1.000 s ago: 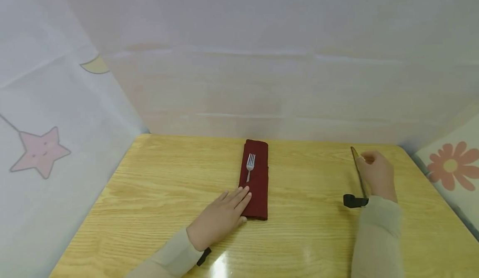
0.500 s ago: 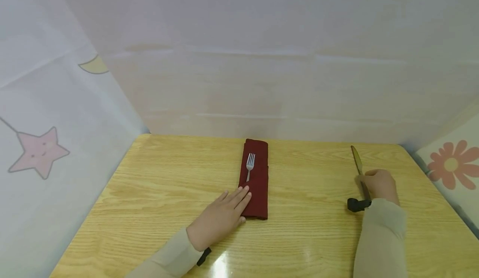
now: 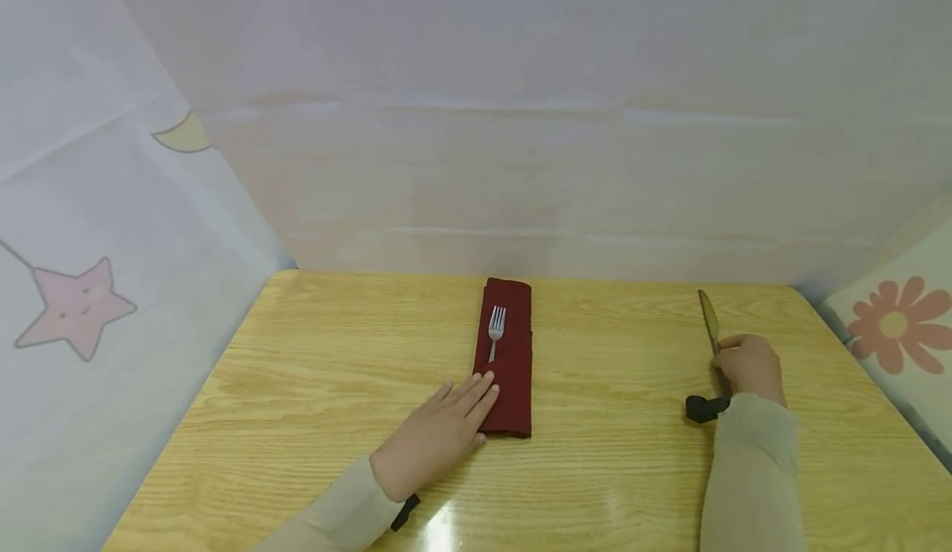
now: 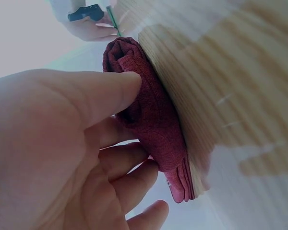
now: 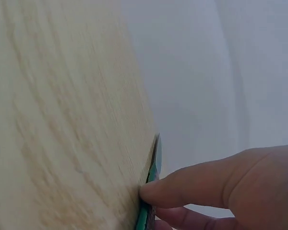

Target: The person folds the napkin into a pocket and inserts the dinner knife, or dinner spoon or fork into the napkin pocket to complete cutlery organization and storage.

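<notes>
A dark red folded napkin lies lengthwise on the table, with the tines of a silver fork showing out of its fold; the rest of the handle is hidden. Across the near left part of the napkin rests my left hand, fingers extended. In the left wrist view the thumb touches the napkin's rolled end, fingertips beside its fold. Over at the right, my right hand pinches a gold-coloured table knife near the top of its handle, blade pointing away. The right wrist view has the knife low along the tabletop.
The wooden table meets a pale cloth backdrop along its far edge. Cloth sides carry a pink star at left and a red flower at right. Black wrist cameras are strapped on both wrists.
My right hand has moved down the knife from the blade to the handle, toward me, and the blade's face shows more now. The left hand, napkin and fork have stayed put.
</notes>
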`<state>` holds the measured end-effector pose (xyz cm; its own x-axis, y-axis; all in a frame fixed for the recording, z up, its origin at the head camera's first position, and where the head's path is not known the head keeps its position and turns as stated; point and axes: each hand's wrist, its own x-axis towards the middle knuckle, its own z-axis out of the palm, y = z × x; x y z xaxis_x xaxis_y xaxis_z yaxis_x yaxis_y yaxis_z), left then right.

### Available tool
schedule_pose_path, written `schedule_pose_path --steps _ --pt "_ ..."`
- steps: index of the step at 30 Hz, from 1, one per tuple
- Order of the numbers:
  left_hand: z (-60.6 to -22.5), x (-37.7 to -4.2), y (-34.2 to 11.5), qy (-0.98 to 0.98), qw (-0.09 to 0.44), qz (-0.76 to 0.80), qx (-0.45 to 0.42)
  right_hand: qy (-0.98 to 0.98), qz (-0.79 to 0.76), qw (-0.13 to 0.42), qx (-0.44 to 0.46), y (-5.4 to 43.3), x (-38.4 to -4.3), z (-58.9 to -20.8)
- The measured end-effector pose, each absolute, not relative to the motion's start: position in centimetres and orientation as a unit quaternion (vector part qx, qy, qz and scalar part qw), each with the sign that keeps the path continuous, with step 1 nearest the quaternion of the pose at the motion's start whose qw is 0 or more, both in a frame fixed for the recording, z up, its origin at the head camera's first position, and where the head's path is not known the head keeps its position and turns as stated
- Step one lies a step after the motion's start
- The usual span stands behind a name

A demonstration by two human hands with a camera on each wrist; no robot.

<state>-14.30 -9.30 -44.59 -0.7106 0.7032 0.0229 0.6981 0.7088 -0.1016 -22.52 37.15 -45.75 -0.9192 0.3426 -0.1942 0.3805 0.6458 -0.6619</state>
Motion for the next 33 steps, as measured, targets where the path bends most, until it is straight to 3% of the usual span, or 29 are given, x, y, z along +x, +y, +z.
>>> schedule_pose_path --steps 15,33 --pt "-44.5 -14.4 -9.6 -0.920 0.047 0.058 -0.384 0.935 -0.308 0.029 0.172 36.6 -22.8 -45.4" --pt "-44.3 -14.4 -9.6 -0.923 0.037 0.048 -0.379 0.925 -0.315 -0.018 0.211 35.8 -22.8 -45.1"
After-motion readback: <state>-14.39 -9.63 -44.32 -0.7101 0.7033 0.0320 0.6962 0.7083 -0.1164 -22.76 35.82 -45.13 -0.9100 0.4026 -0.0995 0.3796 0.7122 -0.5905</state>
